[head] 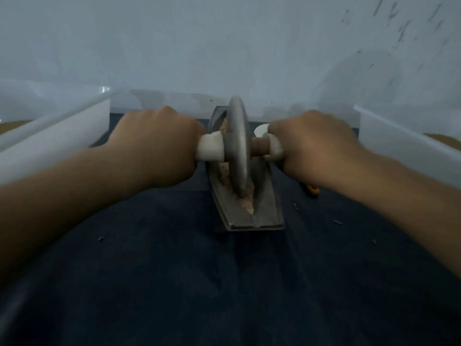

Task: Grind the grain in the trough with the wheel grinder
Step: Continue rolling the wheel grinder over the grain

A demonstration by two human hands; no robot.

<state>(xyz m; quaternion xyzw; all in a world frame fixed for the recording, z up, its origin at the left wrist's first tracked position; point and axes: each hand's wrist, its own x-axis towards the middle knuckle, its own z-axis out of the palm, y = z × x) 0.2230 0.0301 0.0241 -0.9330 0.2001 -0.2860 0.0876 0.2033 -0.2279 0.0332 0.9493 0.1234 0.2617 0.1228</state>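
the left hand [154,143] was curled round the white handle [209,147] on its side of the wheel [238,146]. the right hand [311,146] gripped the matching handle on the other side, so both hands were closed on the grinder. the wheel stood upright between them, its edge down in the groove of the metal trough [264,211], which ran away from the person along the dark desk [224,283]. grain [245,202] lay in the groove beside and under the wheel, pale and clumped. it looked partly crushed, so the grinding seemed under way rather than finished, with more passes needed. a white bin [62,138] stood off to the left and a second bin [399,146] to the right.
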